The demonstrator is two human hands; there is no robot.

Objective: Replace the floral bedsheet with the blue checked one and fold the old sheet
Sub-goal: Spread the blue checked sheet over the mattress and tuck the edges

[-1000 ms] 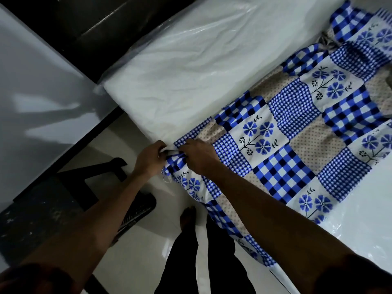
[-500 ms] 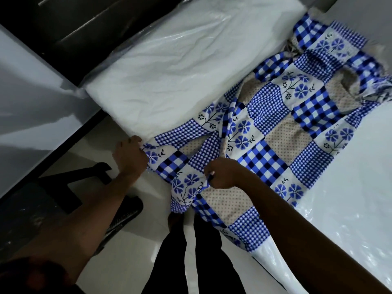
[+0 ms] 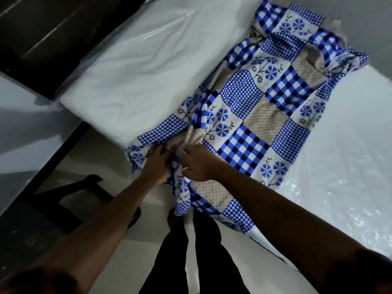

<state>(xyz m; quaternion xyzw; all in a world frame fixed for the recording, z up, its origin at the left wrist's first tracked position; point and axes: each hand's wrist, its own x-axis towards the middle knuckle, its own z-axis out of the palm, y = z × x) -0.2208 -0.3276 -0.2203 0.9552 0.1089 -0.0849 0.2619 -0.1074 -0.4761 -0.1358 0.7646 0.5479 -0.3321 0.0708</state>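
A blue checked patchwork bedsheet (image 3: 261, 115) with blue flowers and beige dotted squares lies in a crumpled strip across the white, plastic-wrapped mattress (image 3: 144, 66). Its near end hangs over the mattress edge toward the floor. My left hand (image 3: 158, 160) reaches into the bunched cloth at that edge, its fingertips buried in the folds. My right hand (image 3: 196, 163) is right beside it, fingers curled round a gathered fold of the sheet. The far end of the sheet is rumpled at the top right.
A dark wooden headboard or bed frame (image 3: 42, 32) runs along the upper left. A grey panel (image 3: 19, 132) stands at the left, with a black stand (image 3: 70, 198) on the pale floor tiles. My dark-trousered legs (image 3: 191, 251) are close to the mattress edge.
My left hand has moved right from the sheet's corner to meet my right hand at the mattress edge. The sheet's near end has bunched up between them.
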